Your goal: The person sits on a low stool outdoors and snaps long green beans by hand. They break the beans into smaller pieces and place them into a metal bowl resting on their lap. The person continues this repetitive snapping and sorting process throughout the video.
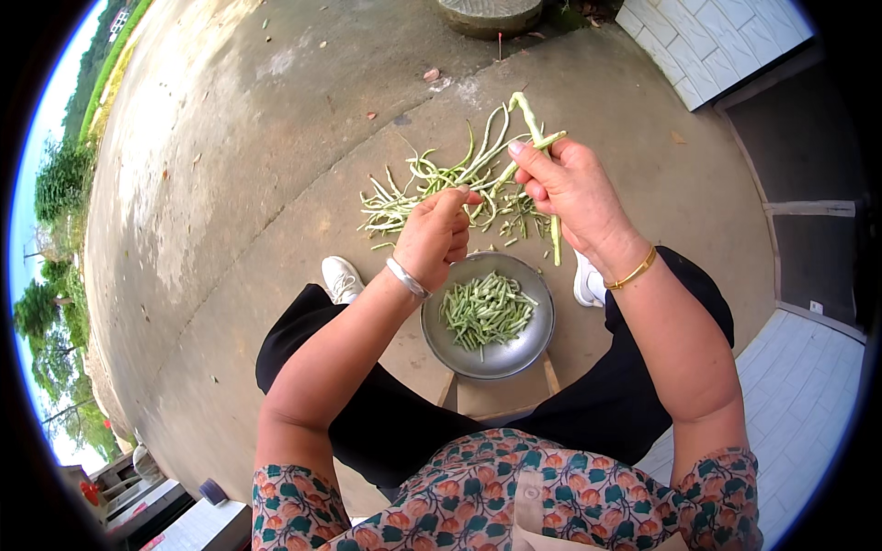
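My right hand (pixel 575 186), with a gold-coloured bracelet at the wrist, grips long green beans (pixel 528 111). One bends over above the fingers, and an end hangs below the palm. To its left, my left hand (pixel 437 231) has its fingers curled in, thumb against forefinger. Whether anything is pinched there is hidden. A metal bowl (pixel 542 337) sits below both hands, between my legs. Short broken bean pieces (pixel 486 310) lie heaped in it. Beyond my hands, a loose pile of whole long beans (pixel 389 206) rests on the concrete, with small trimmings (pixel 524 206) at its right.
White shoes (pixel 341 277) flank the bowl. A round stone block (pixel 490 15) stands at the far edge of the concrete ground (pixel 275 158). At the right are a white tiled wall (pixel 716 41) and a dark framed panel (pixel 816 262). A pale box-like object (pixel 200 523) is at lower left.
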Demonstrator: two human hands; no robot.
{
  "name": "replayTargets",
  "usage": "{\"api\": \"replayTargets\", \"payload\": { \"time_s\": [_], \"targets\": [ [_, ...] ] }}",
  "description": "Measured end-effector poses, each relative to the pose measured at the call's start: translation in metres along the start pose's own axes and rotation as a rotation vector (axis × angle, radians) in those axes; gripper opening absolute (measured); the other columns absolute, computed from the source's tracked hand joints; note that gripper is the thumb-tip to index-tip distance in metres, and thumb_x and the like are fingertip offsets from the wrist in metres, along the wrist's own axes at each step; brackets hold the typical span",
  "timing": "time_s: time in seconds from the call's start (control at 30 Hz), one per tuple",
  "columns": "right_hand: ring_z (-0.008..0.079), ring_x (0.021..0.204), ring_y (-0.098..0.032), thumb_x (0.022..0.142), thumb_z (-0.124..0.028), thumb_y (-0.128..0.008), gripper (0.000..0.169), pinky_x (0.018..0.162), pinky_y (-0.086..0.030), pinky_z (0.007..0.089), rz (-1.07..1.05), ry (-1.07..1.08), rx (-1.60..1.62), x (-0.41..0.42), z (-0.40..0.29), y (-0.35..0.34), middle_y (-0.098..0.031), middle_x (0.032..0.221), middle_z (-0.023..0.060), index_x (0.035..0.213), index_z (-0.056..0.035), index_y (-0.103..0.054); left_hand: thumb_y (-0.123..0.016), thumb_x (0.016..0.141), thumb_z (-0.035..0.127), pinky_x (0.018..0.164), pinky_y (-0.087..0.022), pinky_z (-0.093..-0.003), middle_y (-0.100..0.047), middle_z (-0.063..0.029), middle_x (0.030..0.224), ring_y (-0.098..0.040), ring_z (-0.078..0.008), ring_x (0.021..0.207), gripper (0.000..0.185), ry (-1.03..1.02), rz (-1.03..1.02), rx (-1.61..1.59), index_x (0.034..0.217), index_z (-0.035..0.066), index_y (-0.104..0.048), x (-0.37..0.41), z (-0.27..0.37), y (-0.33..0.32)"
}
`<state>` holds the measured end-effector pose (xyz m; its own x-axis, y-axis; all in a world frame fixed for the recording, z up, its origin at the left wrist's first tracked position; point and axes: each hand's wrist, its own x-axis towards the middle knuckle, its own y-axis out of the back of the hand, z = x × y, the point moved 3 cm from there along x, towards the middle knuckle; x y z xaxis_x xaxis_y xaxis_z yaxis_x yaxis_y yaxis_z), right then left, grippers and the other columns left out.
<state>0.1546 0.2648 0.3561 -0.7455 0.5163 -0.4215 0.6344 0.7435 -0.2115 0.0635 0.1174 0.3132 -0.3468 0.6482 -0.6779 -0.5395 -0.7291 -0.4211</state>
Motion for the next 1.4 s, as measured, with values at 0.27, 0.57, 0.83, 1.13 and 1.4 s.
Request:
{"api": "replayTargets", "payload": {
  "time_s": [0.27, 0.57, 0.83, 1.13, 1.4],
  "targets": [
    [0.0029, 0.053, -0.047, 0.086, -0.021, -0.064, 0.022, 0.045, -0.038, 0.0187, -0.059, -0.011, -0.101, -0.001, 0.011, -0.007, -0.058, 0.067, 0.0007, 0.081, -0.0009, -0.056, -0.059, 0.090, 0.023, 0.044, -0.026, -0.0177, -0.050, 0.0075, 0.066, -0.033, -0.0006, 0.048, 0.019, -0.282, -0.060, 0.545, 0.094, 0.005, -0.063, -0.013, 0.015, -0.012],
    [-0.0005, 0.053, -0.040, 0.088, -0.020, -0.063, 0.017, 0.043, -0.030, 0.0135, -0.003, 0.027, 0.037, 0.002, 0.002, 0.000, -0.056, 0.074, -0.0001, 0.087, -0.0039, -0.057, -0.054, 0.085, 0.013, 0.050, -0.034, -0.0206, -0.054, 0.0049, 0.068, -0.041, -0.0026, 0.057, 0.013, -0.494, 0.107, 0.795, 0.083, 0.002, -0.060, -0.005, 0.011, 0.001],
    [0.0021, 0.054, -0.043, 0.087, -0.019, -0.063, 0.019, 0.045, -0.034, 0.0188, -0.067, 0.010, -0.087, 0.004, 0.004, 0.002, -0.056, 0.070, -0.0016, 0.083, -0.0012, -0.059, -0.053, 0.080, 0.009, 0.050, -0.035, -0.0225, -0.049, 0.0033, 0.060, -0.042, -0.0046, 0.057, 0.012, -0.635, 0.134, 0.924, 0.078, -0.001, -0.058, -0.016, 0.016, -0.007],
    [0.0060, 0.055, -0.050, 0.084, -0.018, -0.062, 0.020, 0.050, -0.041, 0.0228, 0.193, 0.302, -0.492, 0.004, 0.001, 0.008, -0.059, 0.066, 0.0006, 0.080, 0.0009, -0.061, -0.054, 0.077, 0.021, 0.058, -0.049, -0.0400, -0.062, -0.0163, 0.069, -0.062, -0.0305, 0.063, 0.022, -0.711, 0.262, 1.728, 0.080, 0.002, -0.065, -0.005, 0.015, -0.006],
    [0.0018, 0.055, -0.043, 0.088, -0.016, -0.058, 0.018, 0.047, -0.034, 0.0178, -0.220, -0.067, -0.186, 0.005, 0.005, 0.003, -0.058, 0.072, -0.0016, 0.093, 0.0000, -0.063, -0.058, 0.081, 0.021, 0.067, -0.050, -0.0402, -0.064, -0.0194, 0.074, -0.063, -0.0336, 0.068, 0.021, -0.539, 0.217, 1.493, 0.093, 0.007, -0.069, 0.030, 0.003, 0.033]
  ]
}}
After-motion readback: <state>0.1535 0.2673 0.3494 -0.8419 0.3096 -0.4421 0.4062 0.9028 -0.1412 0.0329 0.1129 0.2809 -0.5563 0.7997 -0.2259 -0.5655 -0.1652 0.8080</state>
